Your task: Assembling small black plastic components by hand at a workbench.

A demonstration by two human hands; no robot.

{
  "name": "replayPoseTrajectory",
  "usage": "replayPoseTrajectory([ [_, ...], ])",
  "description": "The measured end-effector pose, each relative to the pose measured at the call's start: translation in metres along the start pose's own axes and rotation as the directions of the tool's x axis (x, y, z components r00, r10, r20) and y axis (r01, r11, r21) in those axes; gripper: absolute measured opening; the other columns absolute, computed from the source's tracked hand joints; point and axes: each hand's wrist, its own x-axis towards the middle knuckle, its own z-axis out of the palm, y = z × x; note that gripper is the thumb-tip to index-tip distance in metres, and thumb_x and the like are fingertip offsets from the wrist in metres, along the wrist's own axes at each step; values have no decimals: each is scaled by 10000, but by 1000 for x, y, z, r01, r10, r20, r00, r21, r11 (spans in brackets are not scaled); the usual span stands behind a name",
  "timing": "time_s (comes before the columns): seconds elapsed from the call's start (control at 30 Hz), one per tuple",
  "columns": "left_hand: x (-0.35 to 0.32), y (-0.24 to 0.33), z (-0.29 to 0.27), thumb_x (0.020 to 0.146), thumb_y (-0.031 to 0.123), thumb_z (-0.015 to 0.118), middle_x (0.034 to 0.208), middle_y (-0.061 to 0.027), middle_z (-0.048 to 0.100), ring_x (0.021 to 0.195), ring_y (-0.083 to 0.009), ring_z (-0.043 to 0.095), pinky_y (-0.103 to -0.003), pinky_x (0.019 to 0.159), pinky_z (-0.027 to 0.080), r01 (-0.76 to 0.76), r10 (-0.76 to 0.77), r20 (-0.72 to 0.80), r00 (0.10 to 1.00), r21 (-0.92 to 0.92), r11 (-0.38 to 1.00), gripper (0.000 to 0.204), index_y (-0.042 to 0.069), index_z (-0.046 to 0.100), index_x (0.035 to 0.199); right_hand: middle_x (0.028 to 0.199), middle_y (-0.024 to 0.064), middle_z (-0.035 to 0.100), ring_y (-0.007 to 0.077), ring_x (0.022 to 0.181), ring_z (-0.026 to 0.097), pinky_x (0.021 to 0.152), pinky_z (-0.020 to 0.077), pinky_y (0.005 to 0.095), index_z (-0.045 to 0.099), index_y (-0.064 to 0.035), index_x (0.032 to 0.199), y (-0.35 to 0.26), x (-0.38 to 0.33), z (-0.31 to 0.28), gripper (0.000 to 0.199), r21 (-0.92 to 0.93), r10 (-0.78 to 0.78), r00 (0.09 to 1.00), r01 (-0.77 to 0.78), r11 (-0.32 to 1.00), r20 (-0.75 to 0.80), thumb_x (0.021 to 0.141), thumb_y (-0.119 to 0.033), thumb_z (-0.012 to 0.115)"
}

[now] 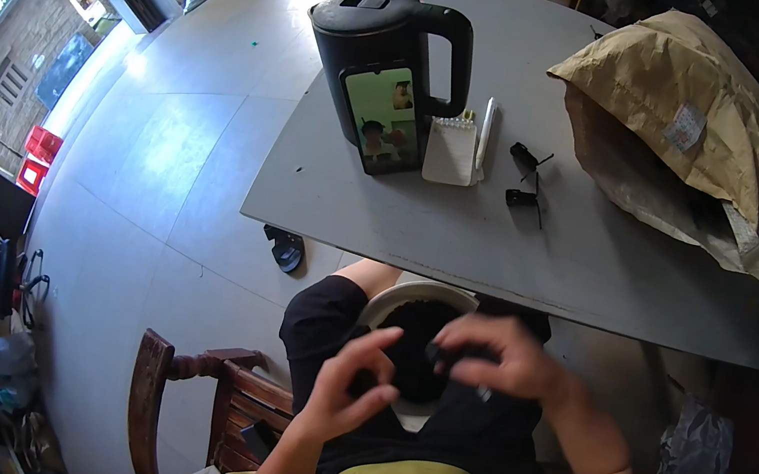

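Between my knees stands a pale round bucket with a dark mass of black contents inside. My right hand, over the bucket's right side, pinches a small black piece whose exact kind I cannot make out. At the bucket's left rim is my left hand. Its fingers are curved and its thumb is apart from them. The dark patch between them blends with the dark background. On the grey table lie two small black parts with thin, wire-like ends.
A black kettle stands on the table with a phone leaning against it. Beside them are a small notepad, a white pen and a large brown paper bag. A wooden chair is at left, a black slipper on the floor.
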Motion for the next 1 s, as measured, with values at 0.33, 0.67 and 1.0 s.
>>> replayPoseTrajectory([
  [0.33,-9,5,19,712,22,708,800,-68,648,658,-159,601,-235,593,459,21,7,-84,996,332,943,266,44,652,971,806,-11,517,48,755,477,716,384,189,523,-41,951,25,-3,90,220,487,190,930,-14,873,-315,932,-252,462],
  [0.67,-21,-9,34,808,30,606,839,-80,608,698,-131,546,-220,644,422,117,-116,-103,988,5,993,187,-17,588,988,714,39,509,91,619,486,563,396,231,519,-26,913,30,0,109,139,-208,-142,745,4,978,-652,938,-109,411],
  [1.0,-27,-19,38,913,148,508,807,10,496,654,-39,431,-185,584,358,255,-285,-110,952,-228,940,224,17,483,1093,751,109,575,263,597,554,551,432,330,538,-30,905,40,11,103,86,-582,-421,696,4,813,-582,873,-44,459],
])
